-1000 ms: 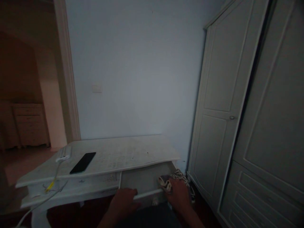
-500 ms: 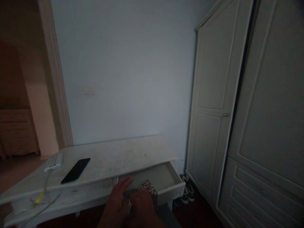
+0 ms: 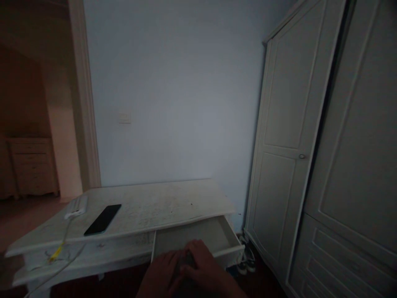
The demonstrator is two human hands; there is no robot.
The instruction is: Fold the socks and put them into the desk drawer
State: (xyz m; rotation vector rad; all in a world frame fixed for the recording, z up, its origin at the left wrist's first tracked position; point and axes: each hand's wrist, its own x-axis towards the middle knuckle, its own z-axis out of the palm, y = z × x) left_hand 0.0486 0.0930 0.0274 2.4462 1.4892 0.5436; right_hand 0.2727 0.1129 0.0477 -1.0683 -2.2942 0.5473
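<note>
Both my hands are at the front of the open desk drawer [image 3: 214,231], low in the picture. My left hand [image 3: 163,269] curls over the near side of a dark grey cloth bundle [image 3: 187,261]. On the other side of it, my right hand [image 3: 206,263] bends its fingers over the top. The bundle shows only as a strip between them, so its full shape is hidden. The drawer, pulled out of the white desk [image 3: 139,203], shows its pale bottom behind my fingers.
On the desk's left lie a dark phone [image 3: 103,219] and a white power strip [image 3: 76,207], its cable with a yellow part [image 3: 56,253] hanging over the front. A white wardrobe [image 3: 282,165] stands at the right, with shoes [image 3: 246,265] on the floor beside it.
My right hand has moved up and right, and its fingers have spread round the bundle. My left hand has lowered onto it. The leopard-patterned fabric no longer shows. The view has shifted slightly left.
</note>
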